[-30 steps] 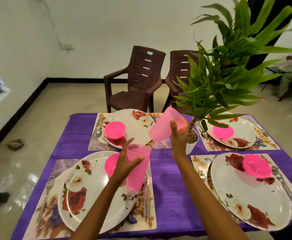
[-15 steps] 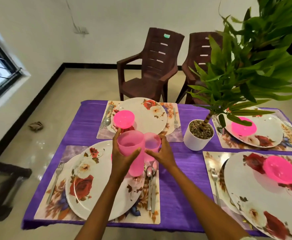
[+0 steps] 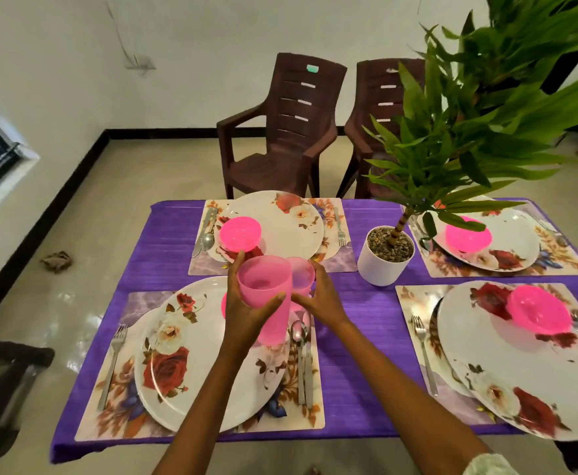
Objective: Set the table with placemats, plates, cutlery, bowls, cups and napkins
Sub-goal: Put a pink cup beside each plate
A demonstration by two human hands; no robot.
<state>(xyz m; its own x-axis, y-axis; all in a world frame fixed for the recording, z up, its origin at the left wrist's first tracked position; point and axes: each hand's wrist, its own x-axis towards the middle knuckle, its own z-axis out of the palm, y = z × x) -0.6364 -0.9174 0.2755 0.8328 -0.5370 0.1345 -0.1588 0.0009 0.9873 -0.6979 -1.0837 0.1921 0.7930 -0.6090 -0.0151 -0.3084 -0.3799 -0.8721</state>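
My left hand grips a tall pink cup held above the near-left floral plate. Just right of it my right hand holds a second pink cup, upright at the far right corner of the near-left placemat, above the spoon and knife. A fork lies left of that plate. Each of the other three plates carries a pink bowl: far left, far right, near right. My left hand and its cup hide most of the near-left bowl.
A white pot with a tall leafy plant stands mid-table on the purple cloth. Two brown plastic chairs face the far edge. A dark chair stands at the near left. A rag lies on the floor.
My right hand brought its cup down from beside the plant to the near-left placemat next to the left hand's cup. The view has moved left and closer.
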